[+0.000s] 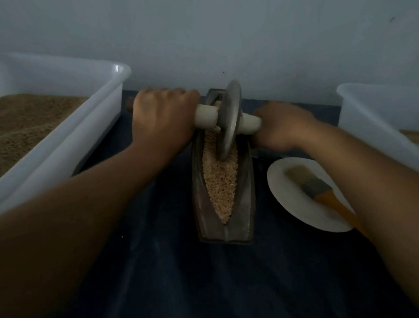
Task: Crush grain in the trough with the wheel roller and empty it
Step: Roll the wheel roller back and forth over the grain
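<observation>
1. We find no readable brand, label or writing on anything; the picture is dim and soft.
2. Our left hand (160, 120) curls its fingers tightly round the pale handle on the left side of the wheel roller (227, 119), knuckles up.
3. Our right hand (283, 127) wraps the handle on the other side; it is blurred, so we cannot make out the single fingers, though they seem closed round the bar.
4. The roller's metal disc stands upright in the far half of the trough (222, 183), its lower edge sunk in the grain (220, 180).
5. The trough, a dark boat-shaped vessel, lies lengthwise on the dark blue cloth (175, 276), and pale crushed grain fills its channel down to the near tip.
6. To the left stands a white plastic tub (93, 113) holding brown granular material.
7. Just right of the trough sits a white plate (282, 190) with a brush (315, 190) lying on it, yellow handle towards us; our right forearm passes over the plate's edge.
8. A second white tub (377, 116) stands at the far right.
</observation>
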